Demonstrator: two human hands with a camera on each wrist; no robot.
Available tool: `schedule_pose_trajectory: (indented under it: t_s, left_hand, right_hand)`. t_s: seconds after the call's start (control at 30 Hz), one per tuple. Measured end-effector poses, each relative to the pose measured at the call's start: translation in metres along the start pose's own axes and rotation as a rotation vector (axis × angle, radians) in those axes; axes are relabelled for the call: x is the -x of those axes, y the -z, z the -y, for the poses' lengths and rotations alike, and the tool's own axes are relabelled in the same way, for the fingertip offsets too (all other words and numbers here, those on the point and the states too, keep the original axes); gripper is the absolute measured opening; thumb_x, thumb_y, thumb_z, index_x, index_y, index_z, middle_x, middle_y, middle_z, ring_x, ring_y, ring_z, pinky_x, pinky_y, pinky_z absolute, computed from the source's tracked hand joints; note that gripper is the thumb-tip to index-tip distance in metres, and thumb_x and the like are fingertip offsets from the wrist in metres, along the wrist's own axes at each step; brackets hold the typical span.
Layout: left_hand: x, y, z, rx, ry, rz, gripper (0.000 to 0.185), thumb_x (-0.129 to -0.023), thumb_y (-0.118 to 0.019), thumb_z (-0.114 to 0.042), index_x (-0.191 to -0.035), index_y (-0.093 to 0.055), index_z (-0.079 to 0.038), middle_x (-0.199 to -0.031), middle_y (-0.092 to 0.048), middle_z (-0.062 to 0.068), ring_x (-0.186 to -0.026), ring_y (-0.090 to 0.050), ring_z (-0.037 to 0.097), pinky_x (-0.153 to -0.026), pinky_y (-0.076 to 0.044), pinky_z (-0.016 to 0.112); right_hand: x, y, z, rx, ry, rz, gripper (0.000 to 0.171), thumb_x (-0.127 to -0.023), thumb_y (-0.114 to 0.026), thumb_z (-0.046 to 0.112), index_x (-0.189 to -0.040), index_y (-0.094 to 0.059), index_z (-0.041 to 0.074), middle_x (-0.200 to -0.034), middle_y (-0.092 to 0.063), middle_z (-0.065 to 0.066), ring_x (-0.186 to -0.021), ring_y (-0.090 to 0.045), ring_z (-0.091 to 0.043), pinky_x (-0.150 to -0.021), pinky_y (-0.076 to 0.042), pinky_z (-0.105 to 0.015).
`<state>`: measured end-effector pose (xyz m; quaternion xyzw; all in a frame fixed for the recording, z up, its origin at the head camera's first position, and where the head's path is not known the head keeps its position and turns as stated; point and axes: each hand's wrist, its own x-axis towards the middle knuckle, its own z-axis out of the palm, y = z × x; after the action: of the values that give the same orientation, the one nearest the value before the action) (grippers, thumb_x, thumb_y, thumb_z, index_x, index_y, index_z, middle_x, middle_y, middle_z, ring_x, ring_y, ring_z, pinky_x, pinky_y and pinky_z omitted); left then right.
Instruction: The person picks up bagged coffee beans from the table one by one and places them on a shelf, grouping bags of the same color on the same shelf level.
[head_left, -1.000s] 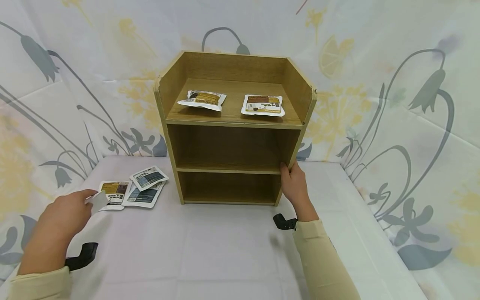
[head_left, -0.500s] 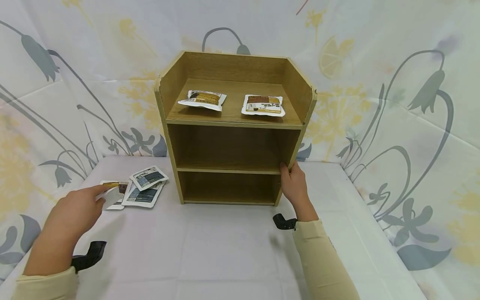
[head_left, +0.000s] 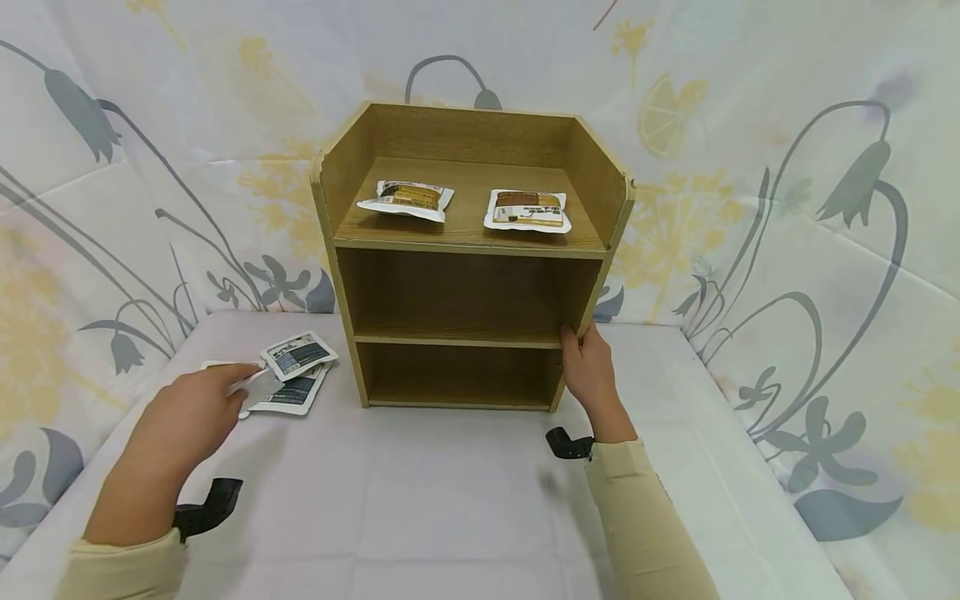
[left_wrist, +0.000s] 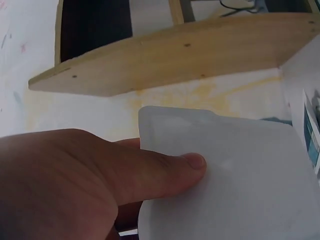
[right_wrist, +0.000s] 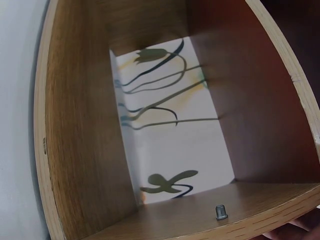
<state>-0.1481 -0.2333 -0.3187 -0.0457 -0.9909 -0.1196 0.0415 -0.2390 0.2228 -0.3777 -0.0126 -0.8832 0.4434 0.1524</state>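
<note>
My left hand [head_left: 183, 425] pinches a flat white packet [head_left: 260, 388], held tilted above the left side of the table. Its plain back [left_wrist: 240, 165] faces the left wrist camera, with the thumb [left_wrist: 182, 170] pressed on it. Just beyond lie a blue-labelled packet [head_left: 300, 356], a second blue one [head_left: 291, 397] under it, and another packet mostly hidden by the hand. My right hand [head_left: 588, 371] grips the right side of a wooden shelf unit [head_left: 468, 247] near the lower board; in the right wrist view its fingers [right_wrist: 300, 229] show at the outer edge.
Two brown-and-yellow packets stay on the top shelf, a left packet [head_left: 408, 198] and a right packet [head_left: 527, 211]. A small metal peg [right_wrist: 221, 212] sticks out inside the shelf's side wall. White cloth [head_left: 420, 492] covers the table, and patterned cloth [head_left: 750, 208] hangs behind.
My left hand has moved to the right with the white packet, now covering most of the yellow-brown packet on the table. The right hand and shelf unit stay put.
</note>
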Motion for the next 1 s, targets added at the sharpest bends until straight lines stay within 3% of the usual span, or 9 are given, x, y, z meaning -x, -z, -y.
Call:
schedule_pose_trajectory:
  t_s: [0.17, 0.43, 0.7, 1.0]
  left_hand:
    - [-0.001, -0.001, -0.011, 0.007, -0.037, -0.016, 0.035, -0.091, -0.057, -0.008, -0.125, -0.061, -0.007, -0.112, -0.064, 0.03, -0.088, -0.063, 0.048, -0.063, -0.049, 0.055]
    - [-0.003, 0.0, -0.029, 0.023, -0.082, -0.03, 0.036, -0.092, -0.056, -0.008, -0.127, -0.061, -0.008, -0.122, -0.062, 0.028, -0.099, -0.064, 0.046, -0.073, -0.051, 0.058]
    - [-0.006, -0.001, -0.046, 0.05, -0.153, -0.052, 0.033, -0.092, -0.057, -0.008, -0.125, -0.063, -0.01, -0.11, -0.069, 0.021, -0.089, -0.067, 0.036, -0.073, -0.052, 0.051]
    - [-0.006, 0.006, -0.067, 0.056, -0.245, -0.078, 0.035, -0.096, -0.052, -0.01, -0.13, -0.06, -0.011, -0.124, -0.066, 0.015, -0.114, -0.061, 0.039, -0.09, -0.049, 0.056]
  right_hand:
    - [0.0, 0.0, 0.0, -0.005, -0.005, 0.01, 0.052, -0.102, -0.031, 0.043, -0.136, -0.044, 0.005, -0.127, -0.058, -0.025, -0.107, -0.063, -0.039, -0.084, -0.054, -0.052]
    - [-0.001, 0.0, -0.001, 0.003, -0.009, 0.004, 0.051, -0.102, -0.032, 0.044, -0.133, -0.046, 0.006, -0.121, -0.06, -0.024, -0.1, -0.064, -0.038, -0.079, -0.055, -0.05]
    - [-0.001, 0.0, -0.001, -0.011, -0.021, 0.019, 0.053, -0.102, -0.031, 0.045, -0.136, -0.044, 0.006, -0.128, -0.057, -0.024, -0.11, -0.061, -0.039, -0.085, -0.054, -0.052]
    - [-0.001, 0.0, -0.001, 0.007, -0.014, 0.014, 0.052, -0.103, -0.031, 0.044, -0.133, -0.045, 0.005, -0.128, -0.057, -0.024, -0.111, -0.06, -0.039, -0.087, -0.052, -0.053]
